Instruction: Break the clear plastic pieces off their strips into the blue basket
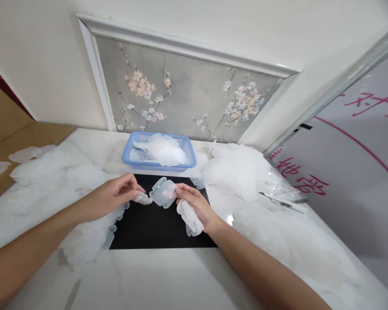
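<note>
Between finger and thumb, my right hand (194,200) holds a thin translucent plastic piece (163,192) with a wavy outline, above a black mat (148,228). More of these pieces (190,217) are tucked in its palm, hanging below the fingers. My left hand (124,191) pinches a small whitish translucent piece (142,198) just left of the flat one; its exact shape is unclear. Loose translucent pieces (90,241) overlap the mat's left edge, under my left forearm.
A blue basket (126,156) holding white translucent pieces stands behind the mat against the wall. Large heaps of similar pieces lie left (45,185) and right (239,168). Clear plastic bags (284,193) lie at the right, near a board (352,142) with pink writing.
</note>
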### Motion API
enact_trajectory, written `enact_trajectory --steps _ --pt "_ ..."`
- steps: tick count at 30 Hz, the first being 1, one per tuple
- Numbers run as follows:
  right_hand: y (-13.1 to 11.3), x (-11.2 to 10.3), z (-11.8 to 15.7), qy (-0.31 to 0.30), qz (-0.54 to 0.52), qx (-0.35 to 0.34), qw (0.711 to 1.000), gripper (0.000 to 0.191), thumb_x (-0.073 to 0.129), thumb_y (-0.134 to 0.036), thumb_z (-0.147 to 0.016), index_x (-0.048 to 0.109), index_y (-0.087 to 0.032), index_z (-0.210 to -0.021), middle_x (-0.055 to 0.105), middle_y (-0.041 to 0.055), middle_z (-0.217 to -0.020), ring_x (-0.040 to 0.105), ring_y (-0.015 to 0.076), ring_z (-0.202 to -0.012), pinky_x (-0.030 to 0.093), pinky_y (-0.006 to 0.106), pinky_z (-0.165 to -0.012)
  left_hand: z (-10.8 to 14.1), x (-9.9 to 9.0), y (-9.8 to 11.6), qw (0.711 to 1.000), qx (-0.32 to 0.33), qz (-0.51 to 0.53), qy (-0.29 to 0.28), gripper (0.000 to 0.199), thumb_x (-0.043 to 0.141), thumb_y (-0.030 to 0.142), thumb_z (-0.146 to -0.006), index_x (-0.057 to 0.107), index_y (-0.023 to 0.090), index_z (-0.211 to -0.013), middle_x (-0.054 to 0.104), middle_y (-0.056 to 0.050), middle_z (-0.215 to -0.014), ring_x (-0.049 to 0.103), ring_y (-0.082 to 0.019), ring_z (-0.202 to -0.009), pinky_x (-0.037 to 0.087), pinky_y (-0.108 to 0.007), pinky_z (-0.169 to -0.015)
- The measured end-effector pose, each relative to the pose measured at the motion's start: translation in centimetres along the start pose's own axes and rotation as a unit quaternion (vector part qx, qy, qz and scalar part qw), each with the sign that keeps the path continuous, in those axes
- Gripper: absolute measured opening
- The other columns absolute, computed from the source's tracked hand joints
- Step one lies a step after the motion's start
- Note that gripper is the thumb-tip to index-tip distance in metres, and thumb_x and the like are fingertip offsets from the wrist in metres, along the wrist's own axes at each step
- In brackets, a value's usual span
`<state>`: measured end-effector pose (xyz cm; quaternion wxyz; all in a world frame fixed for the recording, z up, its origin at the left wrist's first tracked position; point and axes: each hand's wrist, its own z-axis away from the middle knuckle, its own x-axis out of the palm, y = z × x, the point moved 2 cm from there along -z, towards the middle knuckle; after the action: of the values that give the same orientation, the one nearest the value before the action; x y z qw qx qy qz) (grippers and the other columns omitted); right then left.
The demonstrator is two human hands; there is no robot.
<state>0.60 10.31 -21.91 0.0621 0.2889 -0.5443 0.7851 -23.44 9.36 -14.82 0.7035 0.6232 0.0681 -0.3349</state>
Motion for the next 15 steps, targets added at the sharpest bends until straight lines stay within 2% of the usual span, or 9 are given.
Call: enact_trajectory --steps 3,6,8,10,11,13,15 --pt "-0.3 0.1 0.2 0.016 0.020 -0.018 1.000 0.046 0.086 -0.056 -0.064 0.062 -0.018 -0.073 0.050 -0.0077 -0.054 0.035 0.0060 -0.044 0.028 0.020 -0.043 -0.1 0.5 -0.3 0.983 -0.065 0.171 0.029 0.036 0.065 0.054 -0.086 0.047 0.024 -0.082 0.068 0.001 -0.083 0.065 -0.020 -0.079 0.048 -0.031 -0.069" --pt "-0.6 0.0 0.4 0.029 0.059 -0.054 0.996 0.055 0.080 -0.066 -0.067 0.049 -0.020 -0.061 0.042 -0.0081 -0.051 0.034 0.0075 -0.045 0.027 0.022 -0.044 -0.1 1.2 -0.2 0.941 -0.111 0.320 0.018 0.037 0.074 0.047 -0.081 0.047 0.023 -0.080 0.071 0.000 -0.089 0.069 -0.021 -0.084 0.054 -0.033 -0.074" --pt "-0.8 0.0 0.5 0.019 0.102 -0.087 0.991 0.056 0.080 -0.061 -0.070 0.043 -0.021 -0.057 0.044 -0.0069 -0.053 0.036 0.0083 -0.047 0.030 0.024 -0.046 -0.1 1.5 0.0 0.914 -0.120 0.386 0.004 0.036 0.079 0.041 -0.079 0.049 0.022 -0.079 0.074 -0.002 -0.096 0.072 -0.023 -0.091 0.056 -0.036 -0.081" --pt "-0.9 0.0 0.7 0.004 0.168 -0.123 0.978 0.054 0.080 -0.048 -0.075 0.037 -0.022 -0.055 0.054 -0.0030 -0.060 0.046 0.0107 -0.052 0.036 0.025 -0.051 -0.2 1.7 0.1 0.896 -0.120 0.427 -0.002 0.032 0.080 0.038 -0.079 0.052 0.022 -0.082 0.075 -0.004 -0.099 0.073 -0.024 -0.093 0.057 -0.037 -0.083" --pt "-0.8 0.0 0.8 -0.002 0.207 -0.142 0.968 0.050 0.078 -0.041 -0.078 0.037 -0.022 -0.057 0.060 -0.0009 -0.065 0.053 0.0128 -0.057 0.040 0.026 -0.055 -0.2 1.7 0.2 0.891 -0.118 0.439 -0.003 0.030 0.079 0.038 -0.080 0.054 0.022 -0.085 0.076 -0.004 -0.100 0.073 -0.024 -0.094 0.057 -0.037 -0.083" --pt "-0.5 0.2 1.1 -0.011 0.300 -0.186 0.935 0.031 0.072 -0.033 -0.082 0.047 -0.023 -0.067 0.068 0.0004 -0.073 0.062 0.0166 -0.066 0.045 0.028 -0.062 -0.2 1.9 0.2 0.885 -0.116 0.450 0.000 0.026 0.076 0.039 -0.083 0.057 0.023 -0.093 0.075 -0.004 -0.098 0.074 -0.024 -0.094 0.058 -0.037 -0.083" --pt "-0.1 0.6 1.5 -0.029 0.401 -0.233 0.885 0.012 0.069 -0.030 -0.084 0.060 -0.025 -0.091 0.070 -0.0010 -0.076 0.062 0.0166 -0.066 0.046 0.029 -0.064 -0.1 2.2 0.2 0.885 -0.114 0.452 -0.006 0.026 0.072 0.040 -0.086 0.058 0.024 -0.100 0.075 -0.004 -0.099 0.073 -0.024 -0.096 0.057 -0.038 -0.086"
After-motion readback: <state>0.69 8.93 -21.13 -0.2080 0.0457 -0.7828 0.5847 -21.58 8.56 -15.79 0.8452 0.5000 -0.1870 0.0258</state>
